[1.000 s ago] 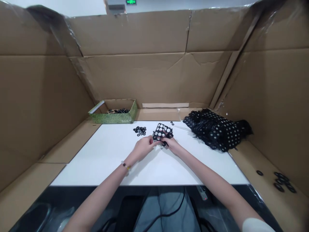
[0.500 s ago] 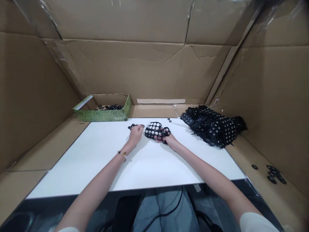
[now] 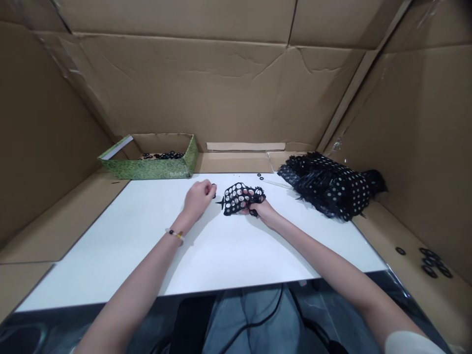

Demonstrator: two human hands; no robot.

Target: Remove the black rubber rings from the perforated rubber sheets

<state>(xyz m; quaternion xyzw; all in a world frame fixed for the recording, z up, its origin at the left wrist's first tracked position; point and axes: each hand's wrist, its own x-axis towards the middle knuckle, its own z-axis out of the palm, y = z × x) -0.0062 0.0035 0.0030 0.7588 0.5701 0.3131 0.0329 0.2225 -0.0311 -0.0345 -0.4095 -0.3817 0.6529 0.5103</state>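
Left hand (image 3: 197,200): apart from the right; fingers curled inward, thumb and finger pinched on a small black ring (image 3: 214,191), which is partly covered by the fingertips.

Right hand (image 3: 264,212): closed on the near right end of a perforated black sheet (image 3: 233,198), crumpled in the grip; the sheet's free end points toward the left hand, not touching it.

Green box (image 3: 155,170): beyond and left of the left hand; black rings (image 3: 169,156) inside, the lower ones hidden by its front wall.

Dotted black bundle (image 3: 332,189): right of and beyond the right hand; layers too tangled to count.

Obscured: right fingers, partly behind the sheet; left palm, turned from view. Cut off: both upper arms, at the lower edge.
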